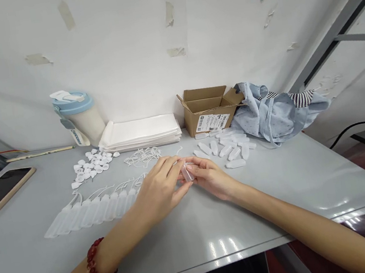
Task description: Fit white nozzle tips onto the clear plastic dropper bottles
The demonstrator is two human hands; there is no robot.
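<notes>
So both hands are meeting over the desk (252, 227), with one clear tube (187, 172) sitting right between them. The right hand (211, 178) is pinching it, thumb pressing on its side. The left hand (159, 186) is curling in from the other side, fingers at the far end and thumb by the near end, but I can't tell if it's really gripping. The tube's long axis is running roughly away from the person, far end leaning a bit left. Neither hand is nearer, since both are touching it. Over left, a row of tubes (80, 215) is lying side by side, with caps (92, 164) and cords (142, 156) sitting behind. Loose tubes (236, 163) are lying to the right, in front of the box (216, 119).
</notes>
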